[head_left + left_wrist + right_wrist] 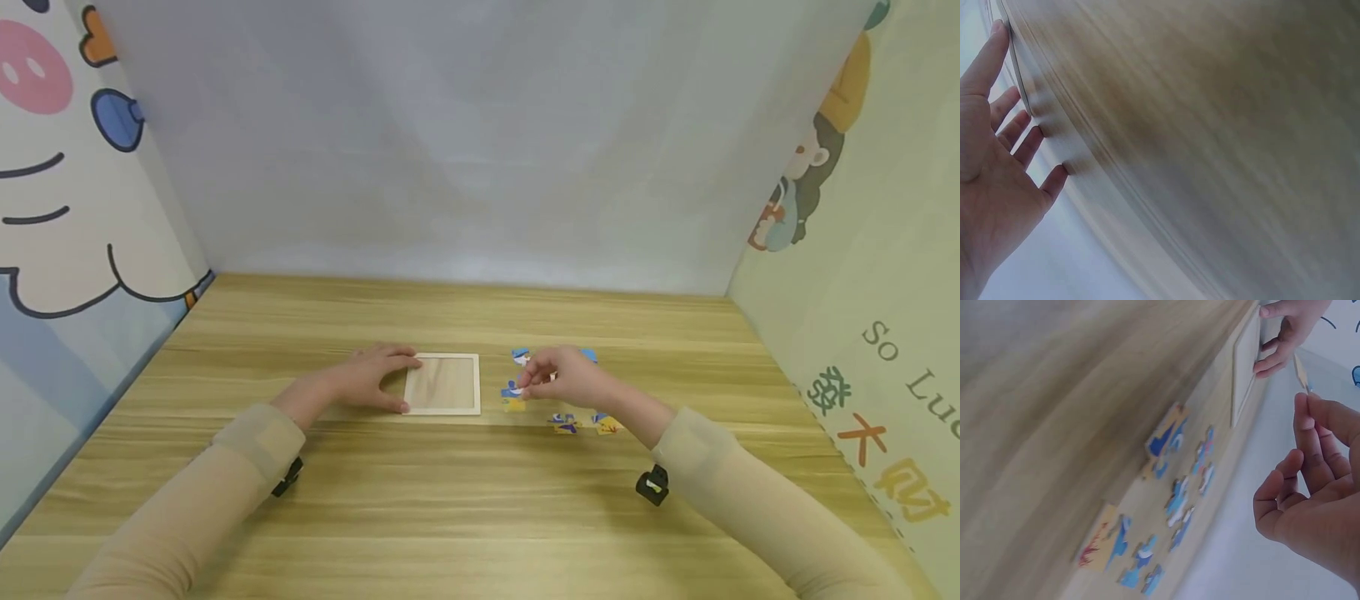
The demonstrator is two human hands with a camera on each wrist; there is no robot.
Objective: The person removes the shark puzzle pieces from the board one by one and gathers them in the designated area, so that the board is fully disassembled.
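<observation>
A square wooden puzzle tray (442, 412) with a pale rim lies on the table. My left hand (371, 377) touches its left side, thumb by the near corner and fingers by the far one. In the left wrist view the left hand's fingers (1025, 147) are spread and fairly straight. My right hand (566, 379) pinches a jigsaw piece (1301, 374) between thumb and index finger, seen nearly edge-on above the table in the right wrist view. Several loose jigsaw pieces (1177, 501), blue, white and yellow, lie beneath and around the right hand, which hides some in the head view.
The wood-grain table (465, 500) meets a pale curtain-like backdrop (465, 150) at its far edge. Printed panels stand at both sides, a cartoon one (67, 192) at left and a lettered one (877, 292) at right. A small black wrist device (654, 485) sits under the right sleeve.
</observation>
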